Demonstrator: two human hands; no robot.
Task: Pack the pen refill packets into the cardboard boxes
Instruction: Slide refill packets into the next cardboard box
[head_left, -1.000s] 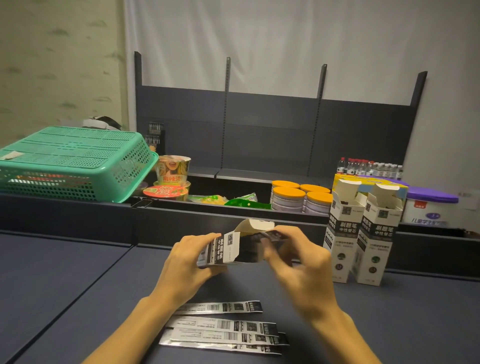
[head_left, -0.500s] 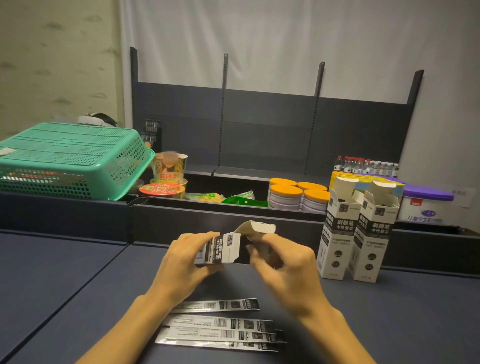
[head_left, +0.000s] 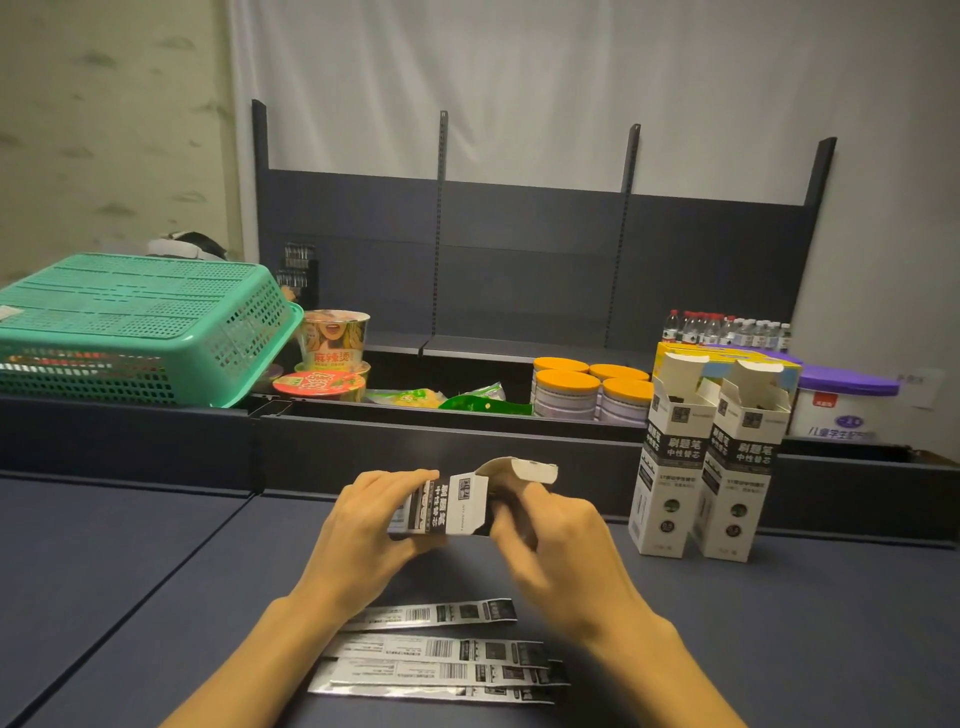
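At frame centre the left hand (head_left: 371, 525) grips a cardboard box (head_left: 451, 505) held sideways, flap open; the right hand (head_left: 558, 545) curls at its mouth, blurred, so what it holds I cannot tell; several refill packets (head_left: 441, 662) lie unpacked at bottom centre; two open boxes (head_left: 706, 467) stand at right, contents hidden.

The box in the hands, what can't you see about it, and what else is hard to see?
- Head view: the inside of the held box is hidden by the right hand, which is blurred.
- Whether a packet is going in: hidden by the same hand.
- Refill packets: print too small to read; the left forearm covers their left ends.
- Both forearms: cut off by the bottom edge.
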